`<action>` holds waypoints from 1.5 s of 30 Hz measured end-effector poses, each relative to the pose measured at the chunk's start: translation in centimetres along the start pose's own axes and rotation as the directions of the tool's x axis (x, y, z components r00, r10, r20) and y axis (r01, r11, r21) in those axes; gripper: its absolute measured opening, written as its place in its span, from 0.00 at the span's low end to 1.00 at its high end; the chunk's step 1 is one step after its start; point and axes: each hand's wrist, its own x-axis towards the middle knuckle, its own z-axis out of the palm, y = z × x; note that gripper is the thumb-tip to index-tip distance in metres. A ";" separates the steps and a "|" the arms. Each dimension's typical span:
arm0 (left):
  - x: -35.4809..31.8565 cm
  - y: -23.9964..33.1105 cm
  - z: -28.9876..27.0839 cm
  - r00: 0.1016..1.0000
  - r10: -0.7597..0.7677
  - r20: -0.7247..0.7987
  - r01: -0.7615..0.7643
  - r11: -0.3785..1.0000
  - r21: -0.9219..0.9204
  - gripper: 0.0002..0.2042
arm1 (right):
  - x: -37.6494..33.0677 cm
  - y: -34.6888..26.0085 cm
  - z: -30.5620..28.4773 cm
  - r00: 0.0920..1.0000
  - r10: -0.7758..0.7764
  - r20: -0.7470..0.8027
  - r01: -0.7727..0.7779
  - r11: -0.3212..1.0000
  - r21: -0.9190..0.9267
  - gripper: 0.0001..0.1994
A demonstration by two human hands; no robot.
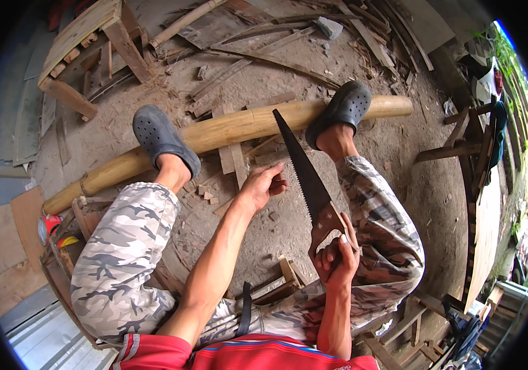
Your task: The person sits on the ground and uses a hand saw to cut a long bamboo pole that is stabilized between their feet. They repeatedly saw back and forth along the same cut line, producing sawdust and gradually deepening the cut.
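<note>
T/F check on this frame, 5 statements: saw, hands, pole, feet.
1. The right hand grips the saw by its handle. True.
2. The left hand holds the saw blade. False: it is open and holds nothing, fingers out toward the ground beside the blade.
3. Both feet rest on the pole. True: the left shoe and the right shoe both press on it.
4. The pole is already cut in two. False: it runs unbroken under both shoes.
5. The saw's tip points away from the person, toward the pole. True.
</note>
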 end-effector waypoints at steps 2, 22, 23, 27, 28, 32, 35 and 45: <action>0.7 1.0 -0.9 0.983 0.081 -0.163 -0.077 0.997 0.030 0.15 | 0.0 -0.2 0.0 0.998 -0.057 0.019 0.059 0.989 -0.135 0.32; 8.9 14.0 -13.2 0.889 0.445 0.108 0.076 -0.375 0.924 0.58 | 4.4 5.0 7.2 0.940 -0.119 0.321 0.337 0.488 -0.805 0.29; 9.4 14.0 -13.3 0.884 0.461 0.075 0.090 -0.327 0.941 0.57 | 4.4 5.1 7.3 0.951 -0.079 0.300 0.298 0.505 -0.810 0.29; 10.9 13.8 -14.5 0.832 0.554 0.022 0.098 -0.187 0.977 0.49 | 3.7 5.2 7.3 0.929 -0.134 0.344 0.367 0.432 -0.823 0.30; 11.1 14.0 -14.6 0.826 0.563 0.023 0.090 -0.172 0.981 0.48 | 3.4 5.1 7.3 0.929 -0.139 0.342 0.367 0.449 -0.814 0.30; 10.3 15.0 -12.3 0.872 0.490 0.009 0.092 -0.180 0.979 0.45 | 2.0 4.8 6.9 0.968 -0.084 0.238 0.246 0.530 -0.812 0.30; 10.8 15.3 -14.1 0.858 0.514 0.011 0.104 -0.194 0.976 0.43 | 1.6 4.4 8.2 0.968 -0.089 0.233 0.245 0.521 -0.818 0.28; 12.2 14.2 -13.4 0.730 0.669 0.139 0.033 -0.238 0.971 0.39 | 17.9 10.0 14.0 0.956 -0.205 0.211 0.291 0.541 -0.789 0.26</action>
